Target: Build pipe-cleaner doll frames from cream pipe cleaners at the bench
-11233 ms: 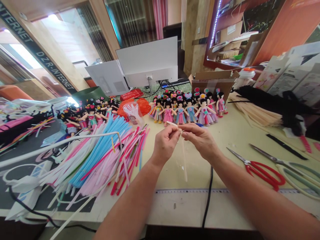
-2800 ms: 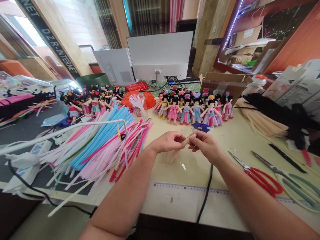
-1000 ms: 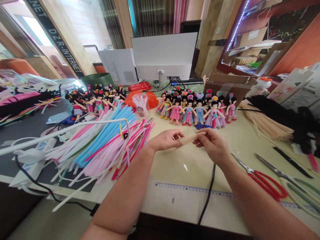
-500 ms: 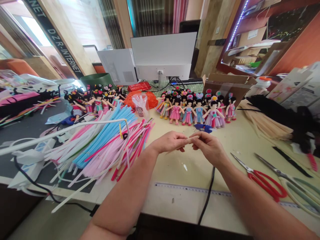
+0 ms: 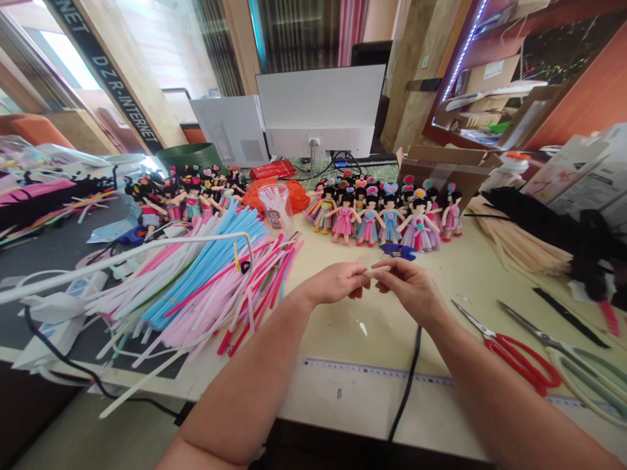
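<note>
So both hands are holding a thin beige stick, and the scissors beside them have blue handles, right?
No: in the head view the scissors have red handles, not blue. The left hand and right hand do hold the beige stick.

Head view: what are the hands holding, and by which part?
A short beige stem: the left hand pinches its left end, the right hand its right end.
</note>
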`<state>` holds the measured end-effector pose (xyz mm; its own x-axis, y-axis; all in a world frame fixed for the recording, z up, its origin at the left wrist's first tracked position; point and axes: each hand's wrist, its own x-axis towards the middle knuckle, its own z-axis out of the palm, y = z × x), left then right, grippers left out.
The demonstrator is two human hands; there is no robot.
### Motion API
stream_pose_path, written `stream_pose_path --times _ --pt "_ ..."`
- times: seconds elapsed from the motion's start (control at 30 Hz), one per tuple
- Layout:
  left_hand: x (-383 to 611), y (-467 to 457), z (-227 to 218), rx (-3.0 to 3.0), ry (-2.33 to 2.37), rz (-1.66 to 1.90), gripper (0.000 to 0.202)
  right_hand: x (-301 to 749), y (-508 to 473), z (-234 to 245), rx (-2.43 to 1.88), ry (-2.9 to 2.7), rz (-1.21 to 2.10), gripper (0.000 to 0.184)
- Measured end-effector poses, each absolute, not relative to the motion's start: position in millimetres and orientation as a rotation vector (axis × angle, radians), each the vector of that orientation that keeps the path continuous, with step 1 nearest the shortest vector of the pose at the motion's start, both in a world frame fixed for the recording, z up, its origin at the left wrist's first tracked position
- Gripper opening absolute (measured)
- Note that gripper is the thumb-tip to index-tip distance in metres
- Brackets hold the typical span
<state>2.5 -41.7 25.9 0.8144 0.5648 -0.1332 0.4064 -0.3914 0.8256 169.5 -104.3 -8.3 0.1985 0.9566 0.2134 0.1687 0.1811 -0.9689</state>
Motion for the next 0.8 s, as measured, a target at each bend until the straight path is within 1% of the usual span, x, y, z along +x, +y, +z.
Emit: stream_pose_path --times 0.1,0.23,0.47,0.63,0.8 --pt "2.3 -41.9 26.5 2.066 0.719 0.193 0.041 169.4 -103.5 -9.6 -1.225 -1.257 0.872 0.038" --pt "1.9 -41.6 29.8 2.061 0.643 0.229 0.041 170.2 -102.2 -10.4 -1.228 -1.242 0.895 0.033" --pt "1.5 -34.8 24.7 1.947 0.688 0.293 0.032 174.0 -100.7 -10.0 -1.263 -1.186 0.841 0.036" --pt "0.8 -36.2 26.6 1.931 0.746 0.288 0.040 175.4 -101.5 -9.0 -1.274 -1.201 0.891 0.031" --pt "-0.4 -39.7 31.9 1.944 0.777 0.270 0.037 176.4 -102.8 -5.7 -1.288 -1.288 0.957 0.025"
